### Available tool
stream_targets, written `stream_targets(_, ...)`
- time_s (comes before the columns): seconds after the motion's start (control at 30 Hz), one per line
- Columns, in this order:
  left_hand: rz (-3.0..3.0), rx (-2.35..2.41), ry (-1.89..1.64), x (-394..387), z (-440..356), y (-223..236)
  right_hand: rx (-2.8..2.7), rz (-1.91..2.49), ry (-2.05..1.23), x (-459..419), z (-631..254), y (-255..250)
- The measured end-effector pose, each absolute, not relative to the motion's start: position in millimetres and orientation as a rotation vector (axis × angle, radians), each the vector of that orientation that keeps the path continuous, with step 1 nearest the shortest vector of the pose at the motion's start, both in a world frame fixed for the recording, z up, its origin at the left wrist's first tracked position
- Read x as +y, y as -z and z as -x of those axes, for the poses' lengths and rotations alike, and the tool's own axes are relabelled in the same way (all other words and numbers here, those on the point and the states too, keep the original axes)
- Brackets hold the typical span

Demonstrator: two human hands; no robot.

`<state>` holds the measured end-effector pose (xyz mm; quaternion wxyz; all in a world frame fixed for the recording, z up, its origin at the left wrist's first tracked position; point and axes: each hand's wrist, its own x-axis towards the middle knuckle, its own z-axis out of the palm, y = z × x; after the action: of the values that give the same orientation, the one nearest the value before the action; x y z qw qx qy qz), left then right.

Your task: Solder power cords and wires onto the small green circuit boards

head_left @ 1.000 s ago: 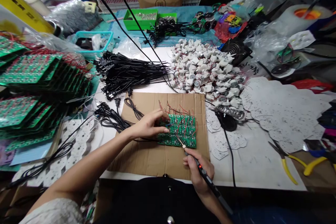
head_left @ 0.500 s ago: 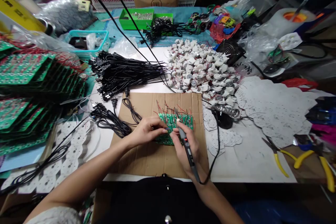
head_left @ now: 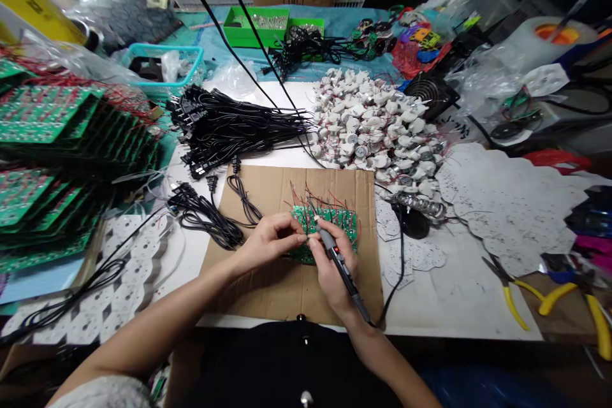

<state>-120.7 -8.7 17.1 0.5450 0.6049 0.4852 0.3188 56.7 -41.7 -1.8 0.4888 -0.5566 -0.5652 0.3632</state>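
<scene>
A green circuit board (head_left: 348, 220) with red and black wires standing up from it lies on a cardboard sheet (head_left: 268, 296). My left hand (head_left: 270, 241) is at the board's left side, thumb and forefinger pinched; whatever is between them is too small to name. In my right hand (head_left: 337, 277) is a grey soldering iron (head_left: 340, 260) with a red light, its tip pointing up and away over the board. The right thumb and a finger meet the left fingertips above the board. Both hands cover part of it.
Black power cords (head_left: 239, 127) lie in a bundle behind the cardboard, beside a heap of small white parts (head_left: 373, 121). Stacked circuit boards (head_left: 52, 115) stand at left. Yellow-handled pliers (head_left: 515, 307) and white perforated sheets (head_left: 507, 197) are at right. Green trays (head_left: 234, 38) sit at the back.
My right hand has moved up and left from the board's front edge to my left fingertips. The soldering iron's tip has swung off the board's middle toward its far edge. My left hand stays near the board.
</scene>
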Motion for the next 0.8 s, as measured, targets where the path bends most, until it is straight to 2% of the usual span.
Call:
stream_targets(0.2, -1.455, 1.167, -0.774, -9, 123, -17, -1.267, 1.341, -0.973, -42, -55, 5)
stream_targets(0.47, -1.221, 1.145, -0.731, -11, 123, -17, -1.32, 1.377, -0.918, -46, -50, 8)
stream_targets(0.67, -1.669, 1.346, -0.518, -7, 128, -13, -1.493, 1.309, -0.711, -47, -65, 15)
stream_targets(0.8, -1.807, 1.401, -0.386, -7, 126, -8, -1.583, 1.225, -0.731, -60, -88, 15)
